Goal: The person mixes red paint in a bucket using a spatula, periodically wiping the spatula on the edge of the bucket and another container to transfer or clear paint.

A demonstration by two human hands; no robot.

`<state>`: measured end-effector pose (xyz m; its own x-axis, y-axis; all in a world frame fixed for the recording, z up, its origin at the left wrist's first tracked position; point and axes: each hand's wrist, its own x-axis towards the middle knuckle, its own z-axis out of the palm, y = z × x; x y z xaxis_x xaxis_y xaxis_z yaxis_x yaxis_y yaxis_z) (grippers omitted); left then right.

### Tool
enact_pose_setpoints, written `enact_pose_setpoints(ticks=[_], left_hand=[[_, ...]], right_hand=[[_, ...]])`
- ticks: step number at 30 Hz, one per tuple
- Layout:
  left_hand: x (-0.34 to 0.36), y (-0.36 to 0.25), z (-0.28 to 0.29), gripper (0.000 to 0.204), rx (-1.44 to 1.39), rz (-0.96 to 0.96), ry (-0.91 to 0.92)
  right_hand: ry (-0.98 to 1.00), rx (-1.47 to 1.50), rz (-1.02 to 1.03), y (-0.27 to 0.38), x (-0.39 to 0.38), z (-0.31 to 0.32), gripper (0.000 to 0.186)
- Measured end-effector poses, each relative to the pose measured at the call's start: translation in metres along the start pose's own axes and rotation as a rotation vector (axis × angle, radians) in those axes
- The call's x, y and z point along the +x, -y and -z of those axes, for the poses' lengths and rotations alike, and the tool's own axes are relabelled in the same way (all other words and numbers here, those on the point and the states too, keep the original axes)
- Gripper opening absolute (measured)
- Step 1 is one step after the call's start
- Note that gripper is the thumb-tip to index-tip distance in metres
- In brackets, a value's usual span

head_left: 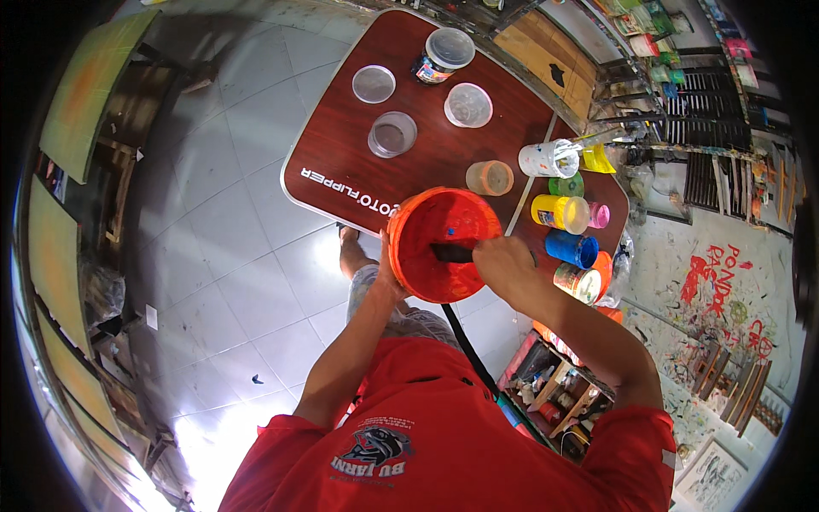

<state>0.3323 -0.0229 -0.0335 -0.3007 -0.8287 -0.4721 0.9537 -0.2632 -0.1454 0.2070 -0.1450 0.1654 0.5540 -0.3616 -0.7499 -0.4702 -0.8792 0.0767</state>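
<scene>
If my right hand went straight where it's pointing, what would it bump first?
Probably the orange bucket's far inside wall: the right hand points across it, holding a dark tool. Depth is hard to judge.

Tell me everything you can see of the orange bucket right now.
The orange bucket is round, open-topped and looks like plastic. Its mouth faces the camera, showing a red-orange inside, unevenly smeared, with a small blue spot. The left hand holds its left side from outside; the right hand, over its right rim, holds a dark tool that reaches into it. In this view it overlaps the near edge of the dark red table; whether they touch cannot be told.
</scene>
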Motion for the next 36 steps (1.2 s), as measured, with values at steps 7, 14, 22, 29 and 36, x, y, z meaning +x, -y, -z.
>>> enact_pose_setpoints(ticks=[7,14,22,29,36], left_hand=[[0.001,0.000,-0.002,0.101,-0.118,0.090,0.126],[0.002,0.000,0.002,0.101,-0.084,0.085,0.066],[0.005,0.001,0.003,0.097,-0.090,0.063,0.077],[0.011,0.001,0.006,0.090,-0.166,0.025,0.076],[0.013,0.001,0.008,0.090,-0.214,0.046,0.077]], right_hand=[[-0.265,-0.089,-0.050,-0.005,-0.006,-0.014,0.009],[-0.257,-0.109,-0.015,-0.012,0.004,-0.006,0.013],[-0.243,-0.180,0.128,-0.034,0.045,-0.034,0.011],[-0.087,-0.021,0.210,-0.057,0.050,-0.016,0.020],[-0.043,0.081,0.227,-0.068,0.052,-0.025,0.031]])
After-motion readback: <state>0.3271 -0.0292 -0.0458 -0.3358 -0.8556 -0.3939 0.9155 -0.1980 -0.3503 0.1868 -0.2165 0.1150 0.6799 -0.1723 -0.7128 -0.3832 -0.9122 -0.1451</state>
